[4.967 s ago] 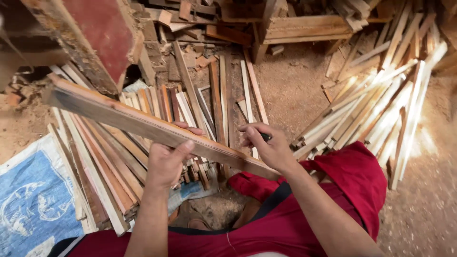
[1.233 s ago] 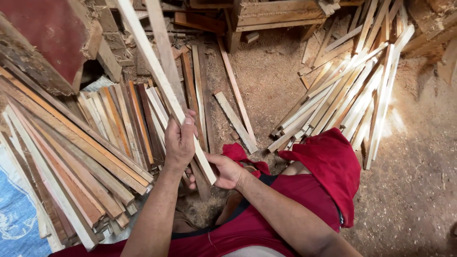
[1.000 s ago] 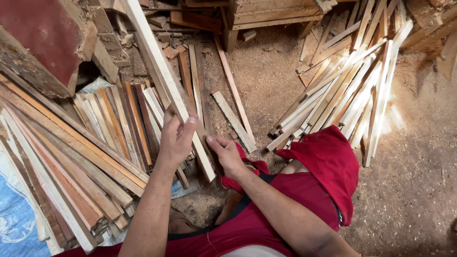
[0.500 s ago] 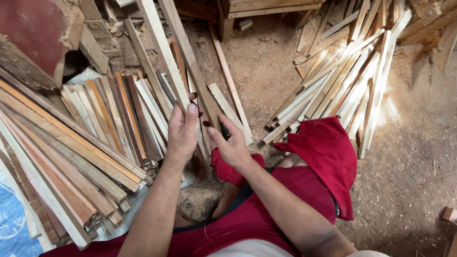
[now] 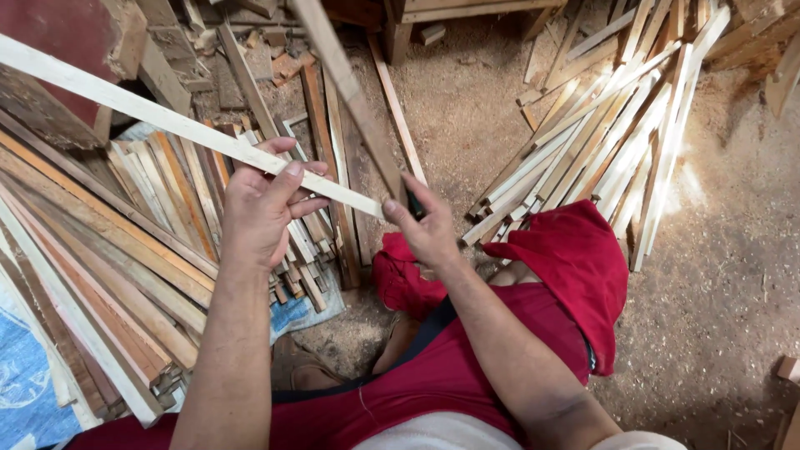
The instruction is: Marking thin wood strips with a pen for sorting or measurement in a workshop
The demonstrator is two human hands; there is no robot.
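My left hand (image 5: 265,207) is closed around a long pale wooden slat (image 5: 142,112) that runs from the upper left edge down to the middle of the view. My right hand (image 5: 427,229) sits at the slat's near end with the thumb against its tip. Its fingers are curled around a small dark tool (image 5: 414,203). A darker brown strip (image 5: 348,92) rises from just above my right hand toward the top edge; I cannot tell whether it is held or lying on the floor. Both hands hover above my knees, which are covered in red cloth (image 5: 575,258).
A thick pile of mixed wooden slats (image 5: 108,275) fills the left side, lying partly on a blue sheet (image 5: 25,392). A fan of pale slats (image 5: 608,133) lies at the upper right. Sawdust covers the floor (image 5: 733,275). Offcuts and a red-faced board (image 5: 58,33) lie at the top left.
The pale slat has swung from pointing away from me to lying across toward the upper left. My left hand stayed closed on it, and my right hand moved up to its near end.
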